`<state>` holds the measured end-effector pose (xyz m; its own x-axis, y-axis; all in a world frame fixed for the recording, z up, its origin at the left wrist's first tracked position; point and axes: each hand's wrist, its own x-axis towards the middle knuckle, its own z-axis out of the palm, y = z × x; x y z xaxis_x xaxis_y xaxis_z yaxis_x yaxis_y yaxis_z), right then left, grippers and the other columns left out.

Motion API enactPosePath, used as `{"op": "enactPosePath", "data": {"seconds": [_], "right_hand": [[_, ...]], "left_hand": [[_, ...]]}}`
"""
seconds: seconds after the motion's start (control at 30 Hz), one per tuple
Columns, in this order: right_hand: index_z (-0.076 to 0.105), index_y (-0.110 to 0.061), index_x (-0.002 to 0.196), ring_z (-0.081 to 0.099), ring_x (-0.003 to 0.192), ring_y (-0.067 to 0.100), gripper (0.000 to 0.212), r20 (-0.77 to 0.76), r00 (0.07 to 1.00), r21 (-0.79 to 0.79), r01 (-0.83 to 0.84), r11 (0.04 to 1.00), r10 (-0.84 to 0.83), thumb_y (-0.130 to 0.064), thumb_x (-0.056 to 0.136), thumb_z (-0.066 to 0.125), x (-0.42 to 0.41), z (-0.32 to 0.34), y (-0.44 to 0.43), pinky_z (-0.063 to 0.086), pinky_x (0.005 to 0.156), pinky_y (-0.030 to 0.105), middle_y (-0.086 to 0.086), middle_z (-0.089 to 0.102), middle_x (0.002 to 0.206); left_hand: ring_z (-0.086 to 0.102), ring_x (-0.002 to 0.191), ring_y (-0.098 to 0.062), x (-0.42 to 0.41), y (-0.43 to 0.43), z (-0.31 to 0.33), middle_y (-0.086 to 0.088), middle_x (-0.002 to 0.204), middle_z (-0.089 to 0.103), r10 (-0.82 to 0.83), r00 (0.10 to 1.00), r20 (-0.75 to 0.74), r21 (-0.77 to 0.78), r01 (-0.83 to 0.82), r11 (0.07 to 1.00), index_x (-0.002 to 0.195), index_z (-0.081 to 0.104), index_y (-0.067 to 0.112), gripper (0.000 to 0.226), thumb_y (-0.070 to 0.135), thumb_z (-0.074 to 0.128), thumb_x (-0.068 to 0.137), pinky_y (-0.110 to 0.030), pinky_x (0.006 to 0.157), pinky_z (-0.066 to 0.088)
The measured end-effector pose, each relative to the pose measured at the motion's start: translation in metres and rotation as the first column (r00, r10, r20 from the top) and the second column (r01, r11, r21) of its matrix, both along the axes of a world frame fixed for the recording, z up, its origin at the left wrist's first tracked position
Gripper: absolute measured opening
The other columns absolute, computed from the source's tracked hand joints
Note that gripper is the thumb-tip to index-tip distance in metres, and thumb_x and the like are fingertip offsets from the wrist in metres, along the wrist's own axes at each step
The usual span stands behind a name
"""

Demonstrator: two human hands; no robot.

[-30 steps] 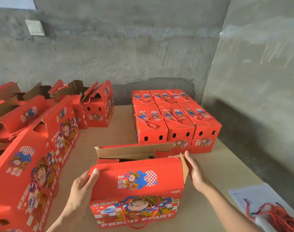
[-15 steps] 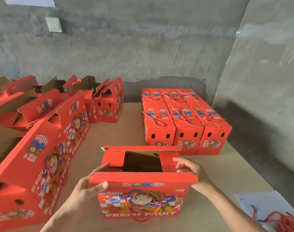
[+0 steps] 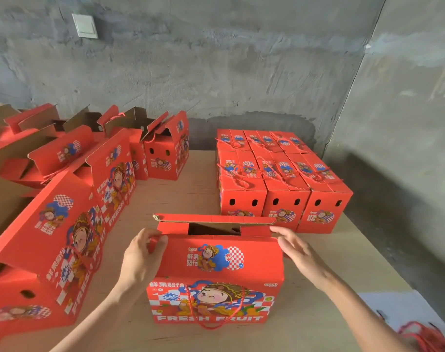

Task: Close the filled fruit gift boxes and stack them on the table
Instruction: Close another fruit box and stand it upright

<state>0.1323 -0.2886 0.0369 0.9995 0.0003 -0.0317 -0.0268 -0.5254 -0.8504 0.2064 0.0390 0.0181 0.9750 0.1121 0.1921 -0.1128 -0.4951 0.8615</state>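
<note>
At lower centre of the table [image 3: 325,273] stands the box [image 3: 216,298], its front reading "FRESH FRUIT" in white capitals under a cartoon figure, a blue burst with "666" and Chinese characters; its near flap [image 3: 216,255] slopes over the top while the far flap stands up. The left hand [image 3: 142,255] pinches the near flap's left corner with curled fingers, and the right hand [image 3: 297,252] lies straight-fingered on its right corner. Closed boxes [image 3: 279,174] sit packed together at centre right, open boxes [image 3: 64,237] with the same print along the left.
</note>
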Motion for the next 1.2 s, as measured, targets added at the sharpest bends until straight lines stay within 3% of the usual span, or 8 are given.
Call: {"op": "enactPosePath", "data": {"seconds": [0.13,0.23,0.57,0.73,0.87,0.93,1.03,1.2], "right_hand": [[0.067,-0.012,0.096,0.052,0.059,0.001,0.022,0.241,0.959,-0.151,0.189,0.97,-0.15,-0.022,0.098,0.047,0.018,-0.011,0.032,0.037,0.055,0.014,-0.014,0.059,0.075],[0.068,0.007,0.078,0.059,0.07,0.021,0.025,0.379,0.879,-0.185,0.38,0.906,-0.291,-0.009,0.093,0.056,0.024,-0.026,0.044,0.04,0.062,0.027,0.009,0.061,0.083],[0.068,0.008,0.075,0.06,0.075,0.023,0.016,0.428,0.833,-0.128,0.439,0.889,-0.35,-0.004,0.085,0.065,0.024,-0.03,0.046,0.047,0.071,0.034,0.012,0.064,0.081],[0.065,0.007,0.069,0.059,0.076,0.024,0.019,0.392,0.864,-0.183,0.41,0.894,-0.315,-0.003,0.086,0.065,0.026,-0.029,0.044,0.039,0.069,0.023,0.012,0.062,0.082],[0.058,0.003,0.085,0.056,0.083,0.028,0.013,0.376,0.845,-0.163,0.465,0.87,-0.381,-0.002,0.081,0.069,0.026,-0.031,0.046,0.038,0.074,0.024,0.014,0.057,0.089],[0.05,0.001,0.11,0.054,0.1,0.027,0.037,0.349,0.835,-0.083,0.48,0.873,-0.425,-0.003,0.08,0.07,0.025,-0.031,0.048,0.044,0.087,0.032,0.013,0.054,0.109],[0.022,-0.004,0.146,0.031,0.136,0.017,0.078,0.374,0.875,-0.046,0.349,0.936,-0.307,0.004,0.082,0.066,0.023,-0.027,0.049,0.029,0.112,0.031,0.007,0.029,0.148],[0.049,-0.003,0.122,0.046,0.122,0.019,0.055,0.408,0.894,-0.154,0.266,0.952,-0.184,-0.015,0.077,0.077,0.016,-0.027,0.044,0.025,0.102,0.006,0.005,0.05,0.128]], "left_hand": [[0.052,0.069,-0.02,0.0,0.003,-0.003,0.002,0.073,0.056,0.045,0.994,0.098,0.092,-0.054,0.994,0.076,0.056,0.014,0.02,0.021,0.054,0.094,-0.028,0.055,0.037],[0.048,0.071,-0.019,-0.003,0.001,-0.008,0.002,0.074,0.053,0.07,0.983,0.17,0.149,-0.096,0.984,0.075,0.061,0.003,0.016,0.007,0.059,0.09,-0.026,0.059,0.027],[0.043,0.101,-0.026,-0.004,-0.002,-0.019,-0.003,0.106,0.058,0.106,0.962,0.254,0.249,-0.17,0.953,0.072,0.069,0.008,0.012,0.013,0.07,0.083,-0.028,0.083,0.029],[0.043,0.113,-0.031,0.008,-0.002,-0.015,-0.011,0.12,0.056,0.044,0.998,0.038,0.287,-0.053,0.956,0.081,0.07,0.005,0.015,0.017,0.064,0.088,-0.036,0.095,0.033],[0.041,0.123,-0.035,0.006,-0.009,-0.007,-0.015,0.128,0.046,0.049,0.999,0.018,0.295,-0.053,0.954,0.115,0.053,0.002,0.036,0.014,0.067,0.084,-0.044,0.1,0.033],[0.025,0.138,-0.034,0.002,-0.008,-0.006,-0.016,0.147,0.031,-0.035,0.983,0.179,0.398,-0.04,0.916,0.139,0.035,0.003,0.071,0.016,0.071,0.079,-0.048,0.112,0.018],[0.018,0.143,-0.027,-0.001,-0.009,0.003,-0.01,0.151,0.031,-0.339,0.862,0.377,0.619,0.038,0.785,0.143,0.034,0.007,0.073,0.048,0.051,0.085,-0.05,0.115,0.002],[0.05,0.122,-0.023,0.021,-0.033,0.019,-0.002,0.126,0.057,-0.452,0.889,0.076,0.762,0.241,0.602,0.131,0.05,0.016,0.064,0.062,0.03,0.091,-0.039,0.11,0.027]]}}
